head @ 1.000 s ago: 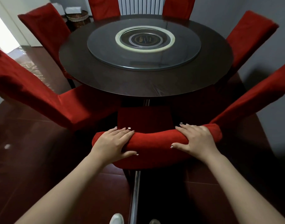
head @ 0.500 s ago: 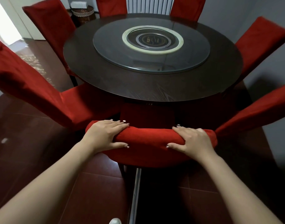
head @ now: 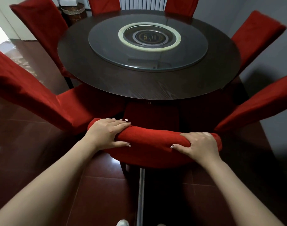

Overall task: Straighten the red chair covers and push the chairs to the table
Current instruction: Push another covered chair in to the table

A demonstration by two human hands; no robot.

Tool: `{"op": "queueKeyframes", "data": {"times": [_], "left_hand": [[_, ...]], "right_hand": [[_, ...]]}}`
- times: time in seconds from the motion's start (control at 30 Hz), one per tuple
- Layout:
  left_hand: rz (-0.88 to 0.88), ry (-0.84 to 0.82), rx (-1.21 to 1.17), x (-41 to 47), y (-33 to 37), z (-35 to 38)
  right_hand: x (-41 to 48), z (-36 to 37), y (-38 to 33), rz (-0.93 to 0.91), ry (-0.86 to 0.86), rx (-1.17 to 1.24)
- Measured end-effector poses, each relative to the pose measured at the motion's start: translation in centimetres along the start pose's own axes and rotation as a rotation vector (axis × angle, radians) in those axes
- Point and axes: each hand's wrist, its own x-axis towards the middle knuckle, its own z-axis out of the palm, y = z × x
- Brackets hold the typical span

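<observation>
A chair in a red cover (head: 153, 139) stands right in front of me, its seat tucked under the near edge of the round dark table (head: 106, 82). My left hand (head: 106, 134) grips the left end of the chair's top rail, fingers over the front and thumb behind. My right hand (head: 199, 145) grips the right end of the same rail in the same way. The red cover lies smooth between my hands.
Several more red-covered chairs ring the table, one close on my left (head: 33, 95) and one close on my right (head: 256, 108). A glass turntable (head: 188, 51) sits on the table. A woven basket (head: 73, 13) stands at the back left. The floor is dark red tile.
The chair has slid forward toward the table with both hands on its rail, and the seat now sits further under the tabletop. I have stepped closer.
</observation>
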Motion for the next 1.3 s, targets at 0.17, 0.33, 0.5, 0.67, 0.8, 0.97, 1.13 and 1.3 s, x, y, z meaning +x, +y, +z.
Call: {"op": "queueKeyframes", "data": {"times": [0.17,0.33,0.5,0.67,0.8,0.97,1.13,1.3], "left_hand": [[-0.077,0.012,0.014,0.2,0.8,0.0],[-0.128,0.058,0.012,0.0,1.8,-0.4],[-0.159,0.069,0.012,0.5,1.8,-0.3],[-0.108,0.064,0.050,0.9,1.0,0.0],[-0.086,-0.033,-0.001,1.4,0.3,0.3],[-0.047,0.035,0.010,1.9,-0.2,-0.1],[-0.065,0.072,0.024,2.9,-0.8,-0.1],[-0.094,0.050,0.022,4.1,-1.6,0.2]], "right_hand": [[0.8,0.0,0.3,-0.017,0.010,0.025],[1.1,0.0,0.6,-0.060,0.061,0.035],[2.5,0.2,1.4,-0.054,0.066,0.043],[2.2,0.6,1.1,-0.019,0.018,0.020],[1.6,0.7,0.5,0.014,0.023,0.003],[2.5,0.8,0.4,0.002,0.040,0.019],[3.8,1.0,0.7,-0.001,0.045,0.029],[5.4,1.0,1.0,0.022,0.023,0.039]]}}
